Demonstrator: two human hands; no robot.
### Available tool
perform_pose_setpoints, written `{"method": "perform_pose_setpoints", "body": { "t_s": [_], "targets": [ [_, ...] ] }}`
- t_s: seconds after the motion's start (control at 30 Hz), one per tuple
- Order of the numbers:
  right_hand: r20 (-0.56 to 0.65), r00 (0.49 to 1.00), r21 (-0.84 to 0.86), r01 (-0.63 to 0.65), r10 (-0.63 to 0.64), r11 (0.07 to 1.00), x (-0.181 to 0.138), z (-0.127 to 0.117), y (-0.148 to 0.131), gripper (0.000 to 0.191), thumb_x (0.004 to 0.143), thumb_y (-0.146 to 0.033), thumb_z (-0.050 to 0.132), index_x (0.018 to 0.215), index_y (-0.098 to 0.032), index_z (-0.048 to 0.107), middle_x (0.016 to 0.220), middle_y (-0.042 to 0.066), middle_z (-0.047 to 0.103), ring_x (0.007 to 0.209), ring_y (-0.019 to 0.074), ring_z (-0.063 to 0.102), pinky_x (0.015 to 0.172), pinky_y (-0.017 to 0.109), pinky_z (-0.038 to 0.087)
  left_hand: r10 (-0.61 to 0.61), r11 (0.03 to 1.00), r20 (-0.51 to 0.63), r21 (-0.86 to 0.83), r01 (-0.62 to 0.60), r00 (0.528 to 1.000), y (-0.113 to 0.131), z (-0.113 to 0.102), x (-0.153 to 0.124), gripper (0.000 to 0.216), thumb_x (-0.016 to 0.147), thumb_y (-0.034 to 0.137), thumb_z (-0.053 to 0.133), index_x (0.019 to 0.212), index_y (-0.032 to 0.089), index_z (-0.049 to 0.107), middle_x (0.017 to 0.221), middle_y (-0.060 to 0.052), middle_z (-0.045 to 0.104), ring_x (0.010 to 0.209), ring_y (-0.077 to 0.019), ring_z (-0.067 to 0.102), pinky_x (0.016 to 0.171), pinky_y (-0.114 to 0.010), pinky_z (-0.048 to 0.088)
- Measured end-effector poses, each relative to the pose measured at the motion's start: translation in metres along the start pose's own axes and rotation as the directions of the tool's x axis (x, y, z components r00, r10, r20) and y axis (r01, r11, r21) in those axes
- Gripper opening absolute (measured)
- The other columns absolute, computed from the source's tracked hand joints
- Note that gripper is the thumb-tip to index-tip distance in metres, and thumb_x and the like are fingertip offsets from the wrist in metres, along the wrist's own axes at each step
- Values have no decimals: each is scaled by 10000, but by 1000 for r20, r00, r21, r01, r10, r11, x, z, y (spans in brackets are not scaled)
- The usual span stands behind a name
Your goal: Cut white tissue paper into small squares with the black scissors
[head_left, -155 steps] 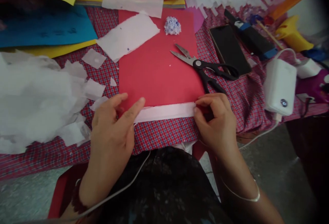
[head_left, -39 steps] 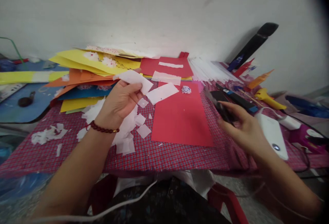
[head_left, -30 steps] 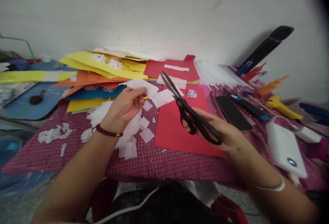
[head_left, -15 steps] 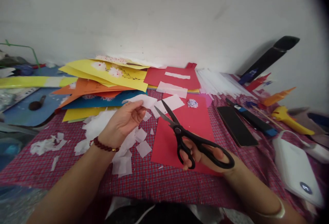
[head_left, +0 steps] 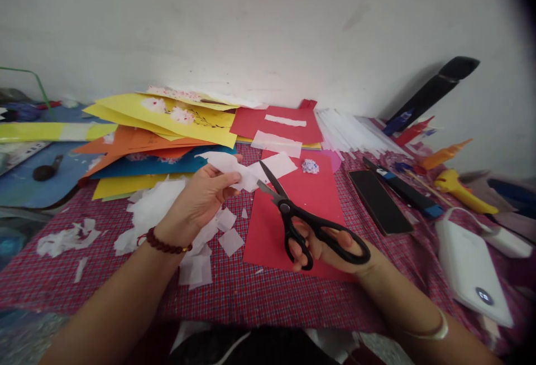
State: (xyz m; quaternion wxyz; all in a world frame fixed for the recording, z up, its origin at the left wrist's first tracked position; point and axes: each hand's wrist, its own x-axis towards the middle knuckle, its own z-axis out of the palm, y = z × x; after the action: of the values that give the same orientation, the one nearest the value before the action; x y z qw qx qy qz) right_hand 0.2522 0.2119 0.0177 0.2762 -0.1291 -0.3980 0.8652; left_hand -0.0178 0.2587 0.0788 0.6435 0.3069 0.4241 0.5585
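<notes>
My left hand (head_left: 205,195) pinches a strip of thin white paper (head_left: 224,163) between thumb and fingers. In my right hand (head_left: 307,245) are black-handled scissors (head_left: 286,207), fingers through the loops, blades parted and pointing up-left at the strip's right end. Whether the blades touch the paper I cannot tell. Below them lies a red sheet (head_left: 268,242), with a small crumpled white-and-purple paper ball (head_left: 310,166) on it. Another white paper piece (head_left: 276,165) lies behind the blades. Cut white squares (head_left: 230,241) are scattered under and beside my left hand.
Stacked coloured sheets (head_left: 159,119), some with blossom pictures, lie at the back left. White strips (head_left: 352,130) fan out at the back right. On the right are a phone (head_left: 379,200), a utility knife (head_left: 404,189), a yellow glue gun (head_left: 464,192) and a white power bank (head_left: 471,270).
My left hand has turned, its thumb now over the front of the paper strip, which sits nearer the blades. The scissors stay parted. The whole view has shifted slightly.
</notes>
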Motion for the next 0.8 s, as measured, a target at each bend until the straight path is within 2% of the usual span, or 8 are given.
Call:
{"method": "perform_pose_setpoints", "body": {
  "t_s": [0.1,0.23,0.37,0.57,0.67,0.73,0.8],
  "targets": [
    [30,999,13,15,-15,1000,0,1,1,620,830,-653,739,1289,-257,606,1015,51,662,862,162,653,868,337,561,-1,1000,19,24,1,1000,-3,4,-4,300,680,76,820,960,168,767,711,23,703,595,-71,605,535,-162,483],
    [62,998,25,2,-4,1000,0,0,2,635,829,-654,748,1287,-239,603,1012,51,662,830,146,653,867,355,574,27,997,30,76,-29,999,-3,8,-7,333,677,119,846,995,168,764,753,17,709,637,-79,594,555,-177,447],
    [36,999,50,3,-5,999,0,1,4,618,825,-683,734,1233,-232,622,999,47,676,835,146,662,863,366,581,23,995,110,93,-33,994,-7,6,-7,450,693,141,838,1128,170,730,799,1,731,693,-112,633,649,-221,492],
    [13,1000,79,-1,0,997,2,2,8,669,803,-699,745,1255,-228,600,950,36,683,761,131,641,837,366,595,-35,991,193,135,9,981,-20,1,-6,625,735,177,815,1332,255,650,872,-8,762,751,-140,677,704,-239,515],
    [-20,1000,60,20,-19,998,2,3,10,574,856,-638,733,1231,-221,610,875,17,661,672,106,599,722,293,591,-45,992,199,127,20,979,-20,2,-5,657,735,151,793,1366,233,625,834,-11,756,732,-141,678,701,-242,520],
    [-52,998,23,23,-22,999,2,4,11,488,902,-577,714,1214,-216,612,836,6,633,602,89,549,601,234,552,-37,993,200,114,14,979,-18,3,-5,682,728,137,788,1383,206,608,790,-11,747,707,-138,668,679,-237,515],
    [-64,998,-10,21,-22,1000,2,7,11,454,921,-551,702,1215,-216,615,820,0,611,576,85,517,548,213,514,-40,994,203,109,19,978,-15,4,-6,703,724,130,789,1396,188,591,763,-10,741,688,-136,660,663,-234,510]
  ]
}}
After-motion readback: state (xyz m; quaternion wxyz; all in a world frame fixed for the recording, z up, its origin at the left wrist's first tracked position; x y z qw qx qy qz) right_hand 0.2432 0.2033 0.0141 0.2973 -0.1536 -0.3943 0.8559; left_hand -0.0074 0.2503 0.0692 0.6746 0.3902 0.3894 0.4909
